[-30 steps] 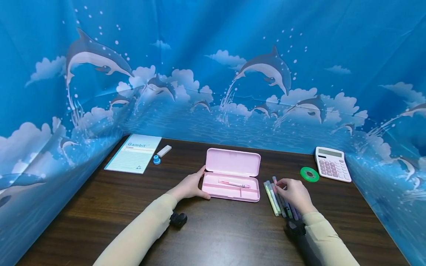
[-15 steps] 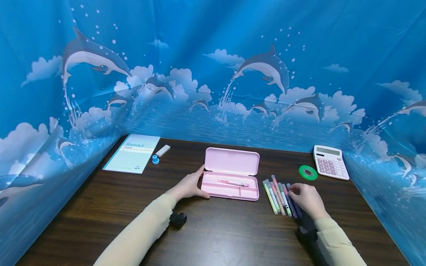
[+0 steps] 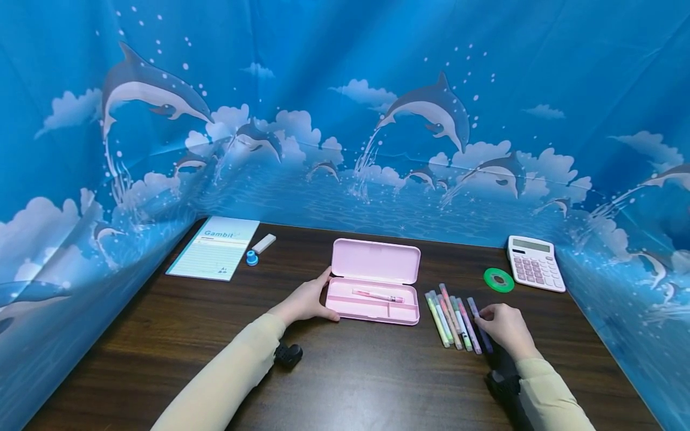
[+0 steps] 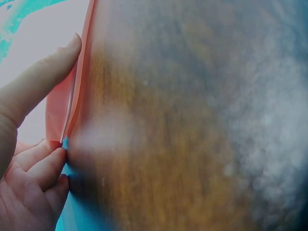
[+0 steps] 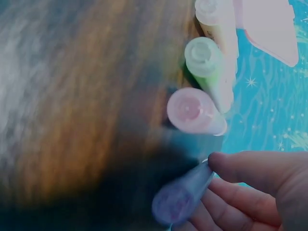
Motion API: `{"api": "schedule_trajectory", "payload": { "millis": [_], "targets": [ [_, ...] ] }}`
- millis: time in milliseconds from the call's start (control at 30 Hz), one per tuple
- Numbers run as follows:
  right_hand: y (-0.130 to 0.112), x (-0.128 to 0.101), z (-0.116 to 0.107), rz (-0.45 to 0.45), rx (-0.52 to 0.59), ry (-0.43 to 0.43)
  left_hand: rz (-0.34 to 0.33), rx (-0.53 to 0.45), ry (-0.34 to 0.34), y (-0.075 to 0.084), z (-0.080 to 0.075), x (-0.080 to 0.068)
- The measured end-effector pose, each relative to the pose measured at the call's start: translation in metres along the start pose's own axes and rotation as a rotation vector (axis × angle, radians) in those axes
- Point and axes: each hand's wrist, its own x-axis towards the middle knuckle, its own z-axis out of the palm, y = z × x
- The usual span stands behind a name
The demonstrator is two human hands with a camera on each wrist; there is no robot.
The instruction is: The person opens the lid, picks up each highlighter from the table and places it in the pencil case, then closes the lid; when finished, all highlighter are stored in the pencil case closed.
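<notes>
A pink pencil case (image 3: 373, 311) lies with its lid raised, one pink-and-white pen (image 3: 378, 296) in its long compartment. My left hand (image 3: 303, 300) holds the case's left end, thumb at the front corner and fingers toward the hinge; in the left wrist view the thumb (image 4: 53, 67) presses along the pink edge. On the right, my right hand (image 3: 505, 328) pinches a purple marker (image 3: 472, 308) between thumb and fingers. That marker (image 5: 175, 202) is tilted in the right wrist view, apart from the row of several coloured markers (image 3: 450, 320) to its left.
A green tape roll (image 3: 499, 280) and a white calculator (image 3: 536, 263) are at the back right. At the back left lie a notebook (image 3: 214, 248), a white eraser (image 3: 264, 243) and a small blue object (image 3: 251, 258). A dolphin-print curtain (image 3: 345, 179) borders the dark wooden table (image 3: 366, 377).
My right hand has moved rightward from over the marker row and now has the purple marker separated from the others. The left hand stays on the pencil case.
</notes>
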Motion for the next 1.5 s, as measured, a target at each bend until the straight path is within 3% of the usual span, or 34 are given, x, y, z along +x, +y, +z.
{"api": "schedule_trajectory", "payload": {
  "millis": [333, 700, 1500],
  "targets": [
    [-0.002, 0.002, -0.001, 0.004, 0.022, 0.015, -0.011, -0.003, -0.008, 0.0, 0.0, 0.002],
    [-0.021, 0.009, -0.003, -0.07, 0.035, 0.072, -0.009, 0.008, -0.005, 0.001, -0.002, 0.0],
    [-0.105, 0.036, 0.028, -0.233, -0.001, 0.072, -0.019, 0.001, -0.012, 0.003, -0.003, -0.003]
  ]
}}
